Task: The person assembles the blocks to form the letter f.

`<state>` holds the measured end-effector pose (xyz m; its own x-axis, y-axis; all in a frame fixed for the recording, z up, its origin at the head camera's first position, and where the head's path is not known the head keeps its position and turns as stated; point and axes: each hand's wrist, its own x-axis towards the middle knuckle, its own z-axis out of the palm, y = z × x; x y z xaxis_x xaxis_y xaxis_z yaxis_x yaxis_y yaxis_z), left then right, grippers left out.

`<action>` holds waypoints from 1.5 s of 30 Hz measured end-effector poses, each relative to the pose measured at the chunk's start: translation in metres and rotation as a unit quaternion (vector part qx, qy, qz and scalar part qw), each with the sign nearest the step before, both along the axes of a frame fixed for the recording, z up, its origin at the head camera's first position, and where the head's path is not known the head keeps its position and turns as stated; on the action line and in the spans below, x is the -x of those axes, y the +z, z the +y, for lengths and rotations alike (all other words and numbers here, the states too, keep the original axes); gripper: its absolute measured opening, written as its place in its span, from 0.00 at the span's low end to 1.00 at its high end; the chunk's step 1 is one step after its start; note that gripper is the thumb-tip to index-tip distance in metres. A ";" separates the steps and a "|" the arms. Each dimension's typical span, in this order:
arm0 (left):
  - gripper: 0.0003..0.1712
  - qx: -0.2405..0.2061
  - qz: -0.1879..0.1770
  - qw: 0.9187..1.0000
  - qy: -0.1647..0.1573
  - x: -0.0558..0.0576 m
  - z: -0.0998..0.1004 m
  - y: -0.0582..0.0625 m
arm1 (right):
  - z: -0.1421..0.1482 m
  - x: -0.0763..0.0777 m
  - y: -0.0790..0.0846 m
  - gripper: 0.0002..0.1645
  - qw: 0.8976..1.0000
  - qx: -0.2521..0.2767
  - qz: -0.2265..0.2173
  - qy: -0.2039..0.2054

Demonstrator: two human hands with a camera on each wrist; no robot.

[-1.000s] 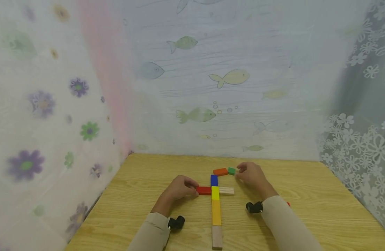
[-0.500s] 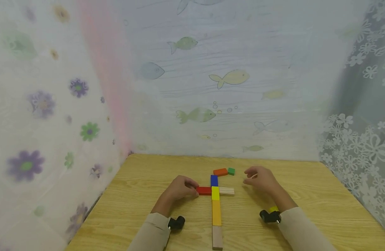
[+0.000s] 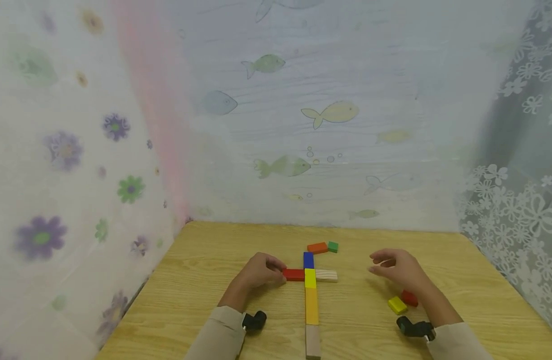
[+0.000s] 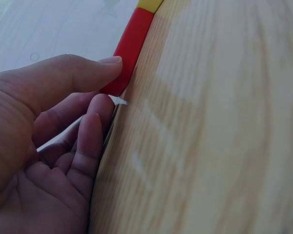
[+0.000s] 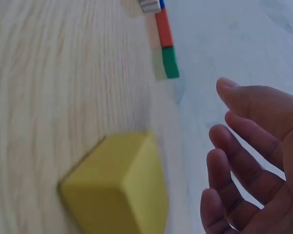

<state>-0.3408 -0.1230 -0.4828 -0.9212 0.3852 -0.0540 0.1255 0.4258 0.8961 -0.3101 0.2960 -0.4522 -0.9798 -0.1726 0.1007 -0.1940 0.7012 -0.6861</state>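
Note:
My left hand [image 3: 259, 271] pinches the outer end of a red block [image 3: 295, 274]; in the left wrist view the thumb lies on the near face of the red block [image 4: 131, 46]. That block meets a yellow block [image 3: 310, 278], with a striped pale wood block [image 3: 326, 275] opposite. A blue block [image 3: 309, 260] stands beyond the yellow one; an orange-yellow block [image 3: 312, 305] and a plain wood block [image 3: 313, 341] line up on the near side. My right hand [image 3: 399, 269] holds nothing, fingers loosely bent, over the right of the table.
Beyond the blue block, an orange block [image 3: 318, 248] and a small green block [image 3: 333, 247] lie end to end. A loose yellow block [image 3: 397, 305] and a second red block [image 3: 410, 298] lie by the right wrist. A fish-patterned curtain [image 3: 276, 135] borders the table's [image 3: 203, 240] back.
My right hand has drawn away from the green block, to the right and nearer, uncovering the loose yellow and red blocks. My left hand stays on its red block.

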 end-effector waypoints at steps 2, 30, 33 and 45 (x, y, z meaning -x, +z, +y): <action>0.14 0.002 -0.003 1.000 0.000 0.000 0.001 -0.001 | 0.008 -0.005 -0.001 0.28 1.000 0.017 -0.016 0.007; 0.16 0.019 -0.003 1.000 0.008 -0.005 0.003 0.006 | 0.103 -0.028 -0.011 0.31 0.942 0.165 -0.216 0.196; 0.16 0.014 -0.005 1.000 0.005 -0.005 0.003 0.005 | 0.110 -0.031 -0.009 0.32 0.927 0.175 -0.242 0.227; 0.15 0.004 -0.008 1.000 0.008 -0.004 0.002 0.006 | 0.111 -0.030 -0.015 0.25 0.931 0.180 -0.197 0.250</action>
<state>-0.3364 -0.1212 -0.4773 -0.9265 0.3693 -0.0726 0.1036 0.4356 0.8942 -0.2800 0.4065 -0.4669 -0.7590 -0.6417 -0.1103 -0.1179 0.3021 -0.9459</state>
